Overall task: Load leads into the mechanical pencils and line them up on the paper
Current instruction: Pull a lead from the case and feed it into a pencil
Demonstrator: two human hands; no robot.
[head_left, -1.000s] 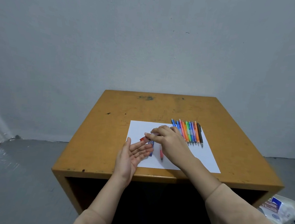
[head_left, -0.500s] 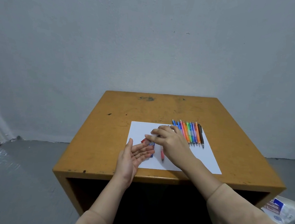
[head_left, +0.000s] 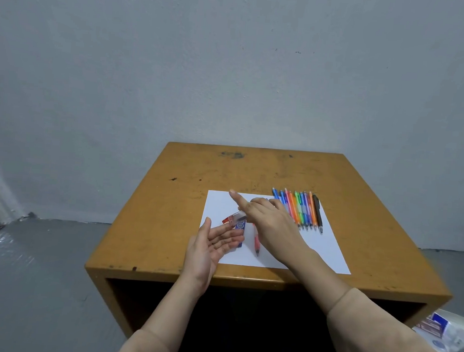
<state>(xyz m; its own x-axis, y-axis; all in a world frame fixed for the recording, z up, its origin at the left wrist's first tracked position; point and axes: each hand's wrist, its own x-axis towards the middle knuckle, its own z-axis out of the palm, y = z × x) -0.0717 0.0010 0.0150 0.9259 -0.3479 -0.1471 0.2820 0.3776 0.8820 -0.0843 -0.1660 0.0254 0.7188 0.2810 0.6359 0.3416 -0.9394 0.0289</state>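
The right hand [head_left: 271, 226] pinches a small clear lead box [head_left: 235, 219] with a red end. Its pointing finger [head_left: 238, 201] sticks straight out above the box. The box is tipped, red end down, just over the left hand [head_left: 210, 247]. That hand lies loose and flat, palm up, and holds nothing.

I think a lead is meant to slide out into the palm. Leads are thin and snap fast. If the box tips too far, many could spill at once. They could roll off the palm onto the table [head_left: 167, 212] or down to the floor.

I cannot see any lead in the clear box or on the palm, as it is too small to tell. A blue lead box [head_left: 240, 227] lies on the paper [head_left: 327, 255], partly hidden by the hands, and I cannot tell what is inside.

A red pencil [head_left: 257, 243] lies on the paper just beside the right wrist. A bump from that arm could knock it away. The other pencils [head_left: 300, 210] lie side by side in a row at the far right of the paper
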